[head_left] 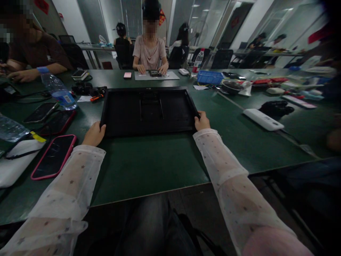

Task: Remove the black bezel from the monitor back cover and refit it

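A black monitor casing (122, 110), wide and shallow with raised edges, is in front of me over the green table. Inside its middle there is a recessed panel with two thin upright lines, and a small pale mark shows on the far rim. My left hand (93, 134) grips the near left corner, thumb on the rim. At the right edge, my right hand (202, 121) holds the casing with the thumb on top. The fingers beneath are partly hidden on both sides. Whether the casing touches the table is hard to tell.
A pink-edged phone (54, 156) and a water bottle (57, 89) stand left of the casing. On the right are a white power strip (263, 119) and a blue basket (210, 77). Across the table (151, 167) a person (149, 53) works at a grey mat (172, 75).
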`<act>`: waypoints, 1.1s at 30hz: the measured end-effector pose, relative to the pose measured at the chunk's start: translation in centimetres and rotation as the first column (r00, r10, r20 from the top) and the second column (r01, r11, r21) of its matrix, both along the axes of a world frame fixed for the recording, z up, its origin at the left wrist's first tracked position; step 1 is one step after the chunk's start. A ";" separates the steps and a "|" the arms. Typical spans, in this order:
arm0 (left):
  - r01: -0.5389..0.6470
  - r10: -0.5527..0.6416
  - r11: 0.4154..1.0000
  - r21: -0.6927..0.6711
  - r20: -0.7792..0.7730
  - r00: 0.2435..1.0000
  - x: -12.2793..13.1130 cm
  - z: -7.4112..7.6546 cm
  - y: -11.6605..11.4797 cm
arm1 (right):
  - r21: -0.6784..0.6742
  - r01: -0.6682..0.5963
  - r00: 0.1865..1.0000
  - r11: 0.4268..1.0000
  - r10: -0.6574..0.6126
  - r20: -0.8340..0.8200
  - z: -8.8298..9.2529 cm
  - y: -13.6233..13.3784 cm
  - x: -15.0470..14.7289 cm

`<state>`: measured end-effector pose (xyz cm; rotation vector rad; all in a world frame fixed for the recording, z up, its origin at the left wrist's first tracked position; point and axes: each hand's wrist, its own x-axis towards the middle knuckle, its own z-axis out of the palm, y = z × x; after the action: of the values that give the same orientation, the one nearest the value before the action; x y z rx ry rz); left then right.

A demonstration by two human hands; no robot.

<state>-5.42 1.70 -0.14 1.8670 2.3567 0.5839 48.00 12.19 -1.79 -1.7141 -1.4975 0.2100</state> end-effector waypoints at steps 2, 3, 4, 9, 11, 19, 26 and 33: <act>-0.008 0.008 1.000 -0.007 -0.004 1.000 0.0 -0.1 0.1 | 0.017 -0.017 1.000 1.000 0.017 -0.005 0.1 -0.1 -0.1; -0.012 0.012 1.000 -0.008 -0.008 1.000 -0.1 -0.2 0.1 | 0.018 -0.022 1.000 1.000 0.022 -0.002 0.2 -0.1 -0.1; -0.015 0.015 1.000 -0.007 -0.012 1.000 -0.1 -0.2 0.1 | 0.016 -0.025 1.000 1.000 0.025 0.003 0.3 -0.2 -0.1; -0.011 0.011 1.000 -0.010 -0.013 1.000 -0.1 -0.1 -0.1 | 0.031 -0.064 0.998 0.997 0.063 0.026 0.7 -0.6 -0.2; -0.010 0.009 1.000 -0.025 -0.016 1.000 0.0 0.0 -0.1 | 0.020 -0.051 0.999 0.998 0.051 0.013 0.8 -0.6 -0.3; -0.004 0.003 0.999 -0.052 -0.026 1.000 0.4 0.7 -0.4 | -0.009 -0.047 0.997 0.999 0.047 -0.055 0.7 -0.5 -0.2; 0.014 -0.014 1.000 -0.007 0.030 0.999 -0.2 0.6 -0.4 | -0.114 -0.110 0.989 0.987 0.097 -0.113 0.5 0.2 1.2; -0.018 0.018 1.000 0.019 0.029 0.999 -0.4 0.1 -0.1 | 0.023 -0.161 0.985 0.987 0.162 -0.057 -0.2 0.6 1.2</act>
<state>-5.87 1.62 0.01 1.8343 2.3611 0.6331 49.24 12.79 -1.95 -1.5597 -1.5905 0.3276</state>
